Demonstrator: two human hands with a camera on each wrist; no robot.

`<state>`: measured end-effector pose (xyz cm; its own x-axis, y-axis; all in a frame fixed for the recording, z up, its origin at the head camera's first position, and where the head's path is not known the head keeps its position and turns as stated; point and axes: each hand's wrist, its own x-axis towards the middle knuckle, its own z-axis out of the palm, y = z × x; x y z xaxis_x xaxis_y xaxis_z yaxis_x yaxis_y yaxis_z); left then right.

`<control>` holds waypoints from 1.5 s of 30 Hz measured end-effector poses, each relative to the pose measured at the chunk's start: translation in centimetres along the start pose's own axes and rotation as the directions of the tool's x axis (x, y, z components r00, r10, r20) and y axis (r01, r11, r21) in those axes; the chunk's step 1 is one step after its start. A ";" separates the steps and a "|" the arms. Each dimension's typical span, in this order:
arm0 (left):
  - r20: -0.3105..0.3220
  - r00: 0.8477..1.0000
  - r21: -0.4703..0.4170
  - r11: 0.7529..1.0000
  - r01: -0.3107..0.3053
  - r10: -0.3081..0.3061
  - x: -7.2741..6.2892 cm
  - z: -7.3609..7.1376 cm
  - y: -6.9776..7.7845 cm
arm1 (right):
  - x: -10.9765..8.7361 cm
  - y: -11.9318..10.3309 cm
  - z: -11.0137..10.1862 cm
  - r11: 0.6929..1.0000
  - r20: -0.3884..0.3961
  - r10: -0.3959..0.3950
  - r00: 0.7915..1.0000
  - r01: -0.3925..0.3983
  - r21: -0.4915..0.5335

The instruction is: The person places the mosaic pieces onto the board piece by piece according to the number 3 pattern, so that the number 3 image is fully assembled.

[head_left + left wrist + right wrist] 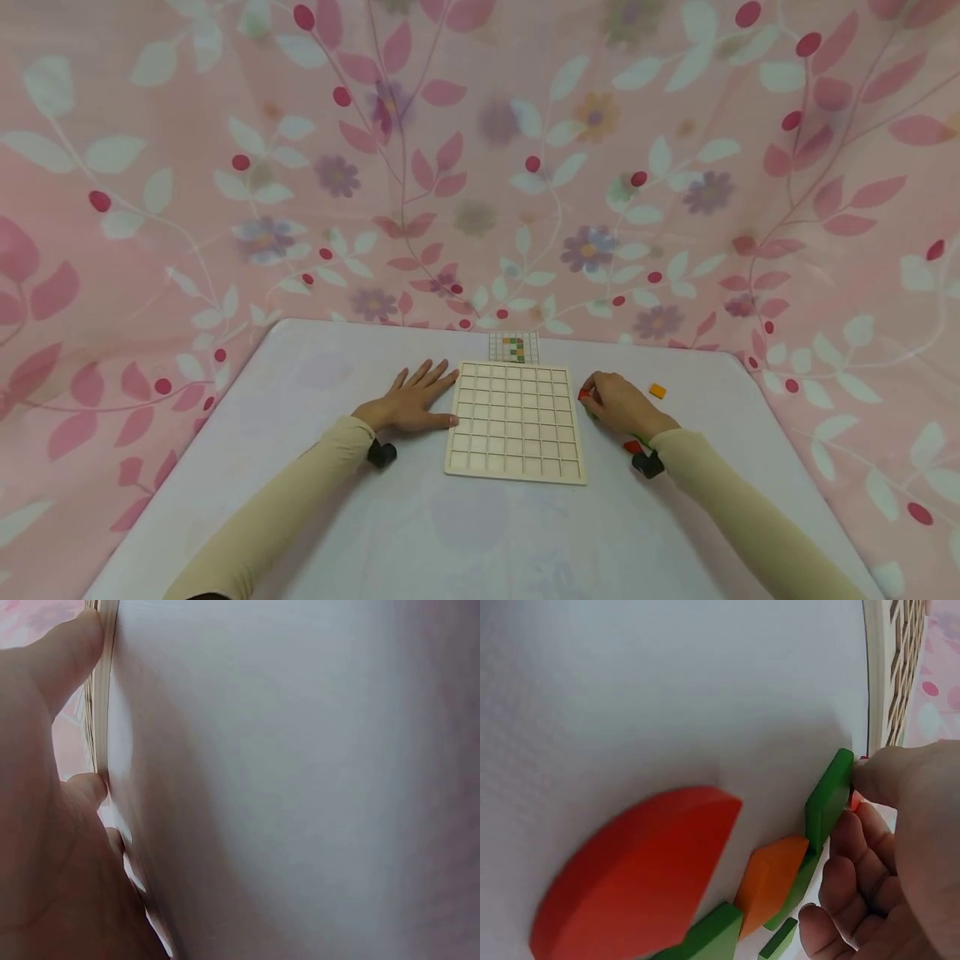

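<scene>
Red curved block (634, 877): closest to the lens in the right-wrist shot, huge there; from the head cam, just a small patch under the wrist.
Pinched red piece (582, 394): just right of the grid board (518, 433), nipped between thumb and fingertips of the right hand (618, 404); only red slivers visible at the wrist cam.
Pickup tip: hold by the edges, lift straight up, probably safest for not knocking the green block (829, 799) right by the fingertips (can't tell if touching).
Left hand (408, 408): fingers spread, gripping nothing, thumb on the board's left edge; contact clearer in the left-wrist close-up. Decent brace, so press lightly.
Pattern card (513, 347): behind the board, coloured squares readable only from the head cam. Worth a glance.
Orange tile (657, 391): off past the right hand; can't tell if also in the right-wrist shot.
</scene>
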<state>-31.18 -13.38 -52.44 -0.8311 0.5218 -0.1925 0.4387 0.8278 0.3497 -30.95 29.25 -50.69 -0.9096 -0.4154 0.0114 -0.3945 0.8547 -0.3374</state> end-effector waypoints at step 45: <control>0.006 1.000 -0.016 1.000 -0.009 0.009 -0.5 -0.5 0.2 | 2.1 -4.8 0.4 0.994 -0.067 -0.061 0.996 0.054 -0.099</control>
<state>-30.79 -13.56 -51.80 -0.8251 0.5303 -0.1948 0.4405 0.8198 0.3659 -30.93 24.11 -49.38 -0.8904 -0.4451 0.0953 -0.4544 0.8575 -0.2411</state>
